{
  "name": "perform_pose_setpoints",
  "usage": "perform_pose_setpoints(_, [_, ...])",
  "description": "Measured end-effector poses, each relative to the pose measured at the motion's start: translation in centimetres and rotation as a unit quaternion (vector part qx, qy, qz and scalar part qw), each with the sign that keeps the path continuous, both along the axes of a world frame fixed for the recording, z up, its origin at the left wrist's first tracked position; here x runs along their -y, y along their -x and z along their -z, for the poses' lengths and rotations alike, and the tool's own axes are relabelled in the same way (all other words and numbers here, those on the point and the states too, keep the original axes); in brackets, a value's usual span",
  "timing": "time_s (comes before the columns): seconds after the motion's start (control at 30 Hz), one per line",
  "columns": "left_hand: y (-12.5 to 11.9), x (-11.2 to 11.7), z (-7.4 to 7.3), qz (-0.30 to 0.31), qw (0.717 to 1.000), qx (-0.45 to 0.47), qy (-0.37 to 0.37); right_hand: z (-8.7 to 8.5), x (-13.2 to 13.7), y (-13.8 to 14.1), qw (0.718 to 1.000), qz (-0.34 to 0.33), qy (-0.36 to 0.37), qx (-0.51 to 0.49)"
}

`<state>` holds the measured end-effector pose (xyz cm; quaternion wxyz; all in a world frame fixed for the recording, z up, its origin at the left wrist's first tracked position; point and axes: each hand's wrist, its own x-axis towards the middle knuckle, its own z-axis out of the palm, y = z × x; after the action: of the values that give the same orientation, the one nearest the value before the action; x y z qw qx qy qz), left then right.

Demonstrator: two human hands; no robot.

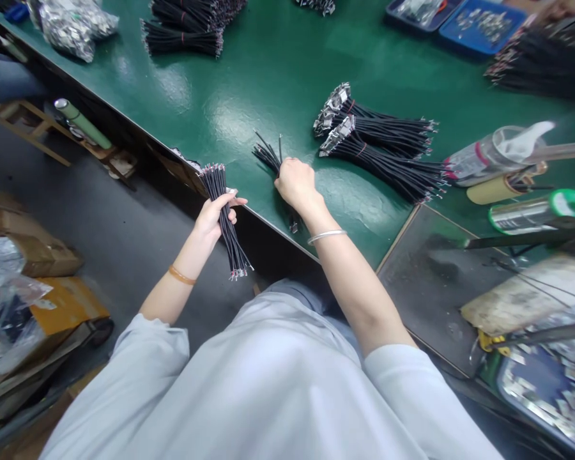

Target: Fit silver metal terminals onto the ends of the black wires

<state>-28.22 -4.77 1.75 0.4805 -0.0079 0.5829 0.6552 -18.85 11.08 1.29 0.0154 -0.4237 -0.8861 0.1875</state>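
Observation:
My left hand (214, 214) is closed round a bundle of short black cables (230, 241), held just off the table's front edge. Both ends of that bundle show bare, partly red-tipped wires. Over the green table (249, 83), my right hand (295, 184) grips a smaller, looser bunch of black cables (267, 155); its ends fan out beyond the fist and stick out below it. Right of this hand lie tied cable bundles (378, 153) with silvery metal connectors at their left ends.
More tied black cables (182, 38) lie at the back left near a plastic bag of metal parts (74, 29). Blue trays (482, 25) stand at the back right. A plastic cup (479, 156), a solder spool (541, 212) and a dark board (436, 275) are on the right.

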Motion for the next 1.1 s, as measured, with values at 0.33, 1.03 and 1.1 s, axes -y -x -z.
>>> perform_pose_setpoints(0.33, [-3.5, -1.5, -0.8, -0.024, 0.997, -0.047, -0.05, -1.9, 2.8, -4.4, 0.983, 0.013, 0.121, -0.135])
perform_pose_setpoints(1.03, [-11.3, -1.6, -0.8, -0.088, 0.981, -0.07, -0.157, -1.0, 10.5, -10.7, 0.986, 0.005, 0.027, -0.165])
perform_pose_setpoints(1.1, [-11.3, -1.4, -0.8, -0.089, 0.98, -0.061, -0.164, -0.6, 10.5, -11.0, 0.978, -0.002, 0.035, -0.207])
